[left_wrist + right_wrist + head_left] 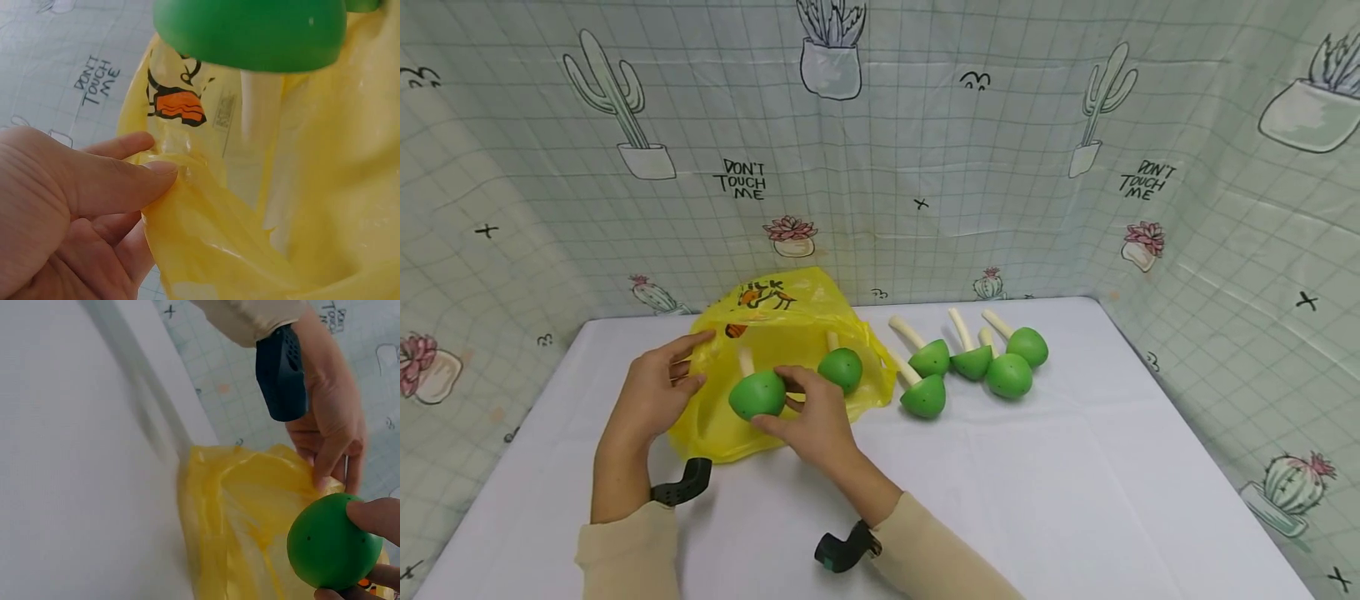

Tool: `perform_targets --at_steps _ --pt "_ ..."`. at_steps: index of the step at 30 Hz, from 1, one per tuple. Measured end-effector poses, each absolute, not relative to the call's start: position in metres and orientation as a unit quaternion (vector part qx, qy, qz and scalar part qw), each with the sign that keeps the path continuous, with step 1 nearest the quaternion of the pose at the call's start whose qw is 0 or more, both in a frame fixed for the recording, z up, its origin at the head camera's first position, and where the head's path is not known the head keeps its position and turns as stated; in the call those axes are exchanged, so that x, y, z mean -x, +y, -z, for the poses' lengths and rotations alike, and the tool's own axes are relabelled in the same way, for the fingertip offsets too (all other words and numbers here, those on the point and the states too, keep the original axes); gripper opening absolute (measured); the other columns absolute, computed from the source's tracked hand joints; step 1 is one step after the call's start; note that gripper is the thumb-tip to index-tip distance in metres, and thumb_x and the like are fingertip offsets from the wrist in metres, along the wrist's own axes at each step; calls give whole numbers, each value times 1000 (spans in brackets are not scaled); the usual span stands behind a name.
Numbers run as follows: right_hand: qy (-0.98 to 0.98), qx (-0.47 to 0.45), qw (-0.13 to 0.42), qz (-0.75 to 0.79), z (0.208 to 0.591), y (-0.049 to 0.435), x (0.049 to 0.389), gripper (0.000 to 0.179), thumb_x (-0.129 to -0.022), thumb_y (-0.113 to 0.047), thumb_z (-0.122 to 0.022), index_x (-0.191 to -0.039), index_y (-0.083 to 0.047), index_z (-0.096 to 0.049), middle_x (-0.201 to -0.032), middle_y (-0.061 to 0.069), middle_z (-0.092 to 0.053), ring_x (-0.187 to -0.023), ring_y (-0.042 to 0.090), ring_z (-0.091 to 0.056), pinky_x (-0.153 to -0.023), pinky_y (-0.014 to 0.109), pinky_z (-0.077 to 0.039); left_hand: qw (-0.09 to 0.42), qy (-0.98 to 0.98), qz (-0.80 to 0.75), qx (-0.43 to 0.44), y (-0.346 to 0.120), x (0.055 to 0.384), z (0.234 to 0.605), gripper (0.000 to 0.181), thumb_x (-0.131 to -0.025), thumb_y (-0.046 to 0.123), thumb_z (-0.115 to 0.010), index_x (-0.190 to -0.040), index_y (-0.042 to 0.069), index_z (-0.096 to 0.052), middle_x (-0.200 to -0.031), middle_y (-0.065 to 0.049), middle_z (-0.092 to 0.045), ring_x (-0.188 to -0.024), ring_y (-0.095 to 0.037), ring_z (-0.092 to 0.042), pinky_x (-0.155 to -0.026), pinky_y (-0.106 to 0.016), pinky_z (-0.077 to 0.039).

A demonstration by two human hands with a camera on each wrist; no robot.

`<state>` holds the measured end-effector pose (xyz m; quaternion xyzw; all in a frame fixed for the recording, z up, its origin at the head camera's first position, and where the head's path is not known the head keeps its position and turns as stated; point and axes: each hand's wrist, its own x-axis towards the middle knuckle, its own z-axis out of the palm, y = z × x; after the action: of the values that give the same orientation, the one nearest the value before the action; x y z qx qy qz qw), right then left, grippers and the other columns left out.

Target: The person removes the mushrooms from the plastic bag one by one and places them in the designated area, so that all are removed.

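Note:
A yellow plastic bag lies open on the table with its mouth toward me. My left hand pinches the bag's left edge between thumb and fingers, as the left wrist view shows closely. With thumb and fingertips, my right hand grips the cap of a green toy mushroom at the bag's mouth. The white stem of that mushroom points into the bag. Another green mushroom lies at the right side of the bag's mouth, its stem also pointing inward.
Right of the bag, several more green mushrooms with pale stems lie in a loose group. They rest on a white-covered table. A patterned cloth stands behind the table and along both sides.

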<state>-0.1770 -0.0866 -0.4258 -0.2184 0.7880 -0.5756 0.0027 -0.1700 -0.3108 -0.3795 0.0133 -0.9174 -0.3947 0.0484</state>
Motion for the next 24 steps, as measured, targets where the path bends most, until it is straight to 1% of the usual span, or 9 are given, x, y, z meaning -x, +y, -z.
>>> perform_targets --at_steps 9,14,20,24 --pt "783 223 -4 580 417 -68 174 64 -85 -13 -90 -141 1 -61 -137 11 -66 -124 24 -65 -96 24 -57 43 -920 389 -16 -310 171 381 63 -99 -10 -63 -158 4 -47 -159 -34 -39 -132 -55 -53 -104 -61 -51" --pt "774 231 -11 589 409 -58 171 65 -84 -10 -90 -141 2 -61 -138 13 -65 -126 27 -65 -97 28 -58 45 -920 388 -10 -309 171 381 62 -99 -10 -62 -158 3 -47 -159 -34 -39 -132 -55 -53 -104 -60 -52" --pt "779 239 -21 579 399 -46 165 65 -84 -8 -90 -141 1 -61 -136 13 -65 -125 28 -65 -96 25 -58 41 -921 386 -9 -309 172 381 63 -99 -10 -62 -158 3 -46 -159 -35 -38 -132 -56 -53 -102 -61 -52" --pt "777 245 -27 579 394 -38 161 64 -83 -7 -90 -140 0 -62 -135 13 -64 -124 28 -66 -96 28 -59 38 -922 385 -7 -308 172 381 63 -99 -9 -62 -158 3 -45 -159 -35 -37 -132 -57 -52 -102 -62 -52"
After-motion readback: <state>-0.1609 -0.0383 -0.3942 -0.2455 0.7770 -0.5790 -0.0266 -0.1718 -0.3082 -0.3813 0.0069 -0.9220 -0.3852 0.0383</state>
